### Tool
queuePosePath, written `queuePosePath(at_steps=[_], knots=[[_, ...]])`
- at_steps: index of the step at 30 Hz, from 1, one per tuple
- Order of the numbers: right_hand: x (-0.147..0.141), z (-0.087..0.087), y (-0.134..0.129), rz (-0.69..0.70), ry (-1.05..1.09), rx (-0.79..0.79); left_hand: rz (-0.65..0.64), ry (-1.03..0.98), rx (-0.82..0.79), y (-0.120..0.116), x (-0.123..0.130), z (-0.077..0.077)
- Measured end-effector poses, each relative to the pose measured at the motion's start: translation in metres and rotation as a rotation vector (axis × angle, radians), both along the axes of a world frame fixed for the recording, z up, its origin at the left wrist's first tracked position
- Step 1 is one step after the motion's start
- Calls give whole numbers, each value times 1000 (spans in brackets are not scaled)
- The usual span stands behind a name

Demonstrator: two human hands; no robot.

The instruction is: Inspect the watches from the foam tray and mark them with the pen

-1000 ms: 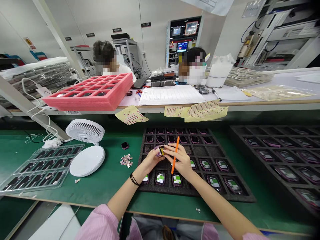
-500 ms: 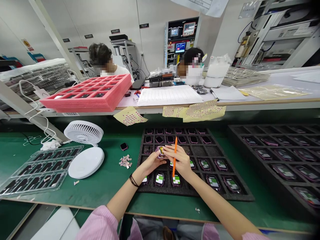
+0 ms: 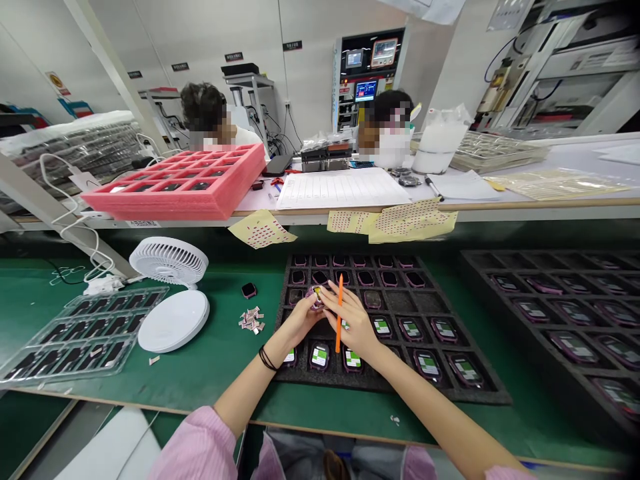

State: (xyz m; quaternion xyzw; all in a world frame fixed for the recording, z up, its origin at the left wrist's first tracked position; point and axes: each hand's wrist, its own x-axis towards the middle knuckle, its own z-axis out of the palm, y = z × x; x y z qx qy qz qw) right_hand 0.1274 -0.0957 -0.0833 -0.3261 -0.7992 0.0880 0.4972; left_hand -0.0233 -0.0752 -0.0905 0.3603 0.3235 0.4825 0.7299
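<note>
My left hand (image 3: pixel 300 323) is closed around a small purple-framed watch case (image 3: pixel 315 291) with a yellow patch on its upturned side. A slim orange pointed stick (image 3: pixel 339 327) is held between the fingers of my right hand (image 3: pixel 356 321), its tip upward. The fingertips of that hand press at the watch case and partly cover it. Both hands are over a black foam tray (image 3: pixel 425 303), whose pockets hold several watches; those in the front rows carry green-and-white labels. A loose watch (image 3: pixel 249 290) lies on the green mat left of the tray.
Beside the tray lies a pile of small paper tabs (image 3: pixel 251 320). A white fan (image 3: pixel 173 320) and a clear blister tray (image 3: pixel 120 360) stand at left. Another black foam tray (image 3: pixel 480 280) is at right. Across the raised shelf with pink foam (image 3: pixel 220 200), two people sit.
Both hands have shifted slightly left and up with the watch case. The orange stick has moved left with my right hand. The view has tilted slightly.
</note>
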Motion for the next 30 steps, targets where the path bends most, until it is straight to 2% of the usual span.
queuePosePath(at_steps=[5, 10, 13, 18, 30], knots=[[5, 2, -2, -19, 129, -133, 12, 89, 74, 1, -1, 8], [13, 5, -6, 38, 480, -407, 147, 317, 299, 5, -2, 5], [16, 9, -6, 61, 619, -413, 217, 473, 487, 6, -2, -1], [16, 12, -6, 23, 667, -487, 216, 722, 740, 4, -3, -6], [16, 10, -5, -16, 728, -401, 206, 745, 821, 3, -1, -8]])
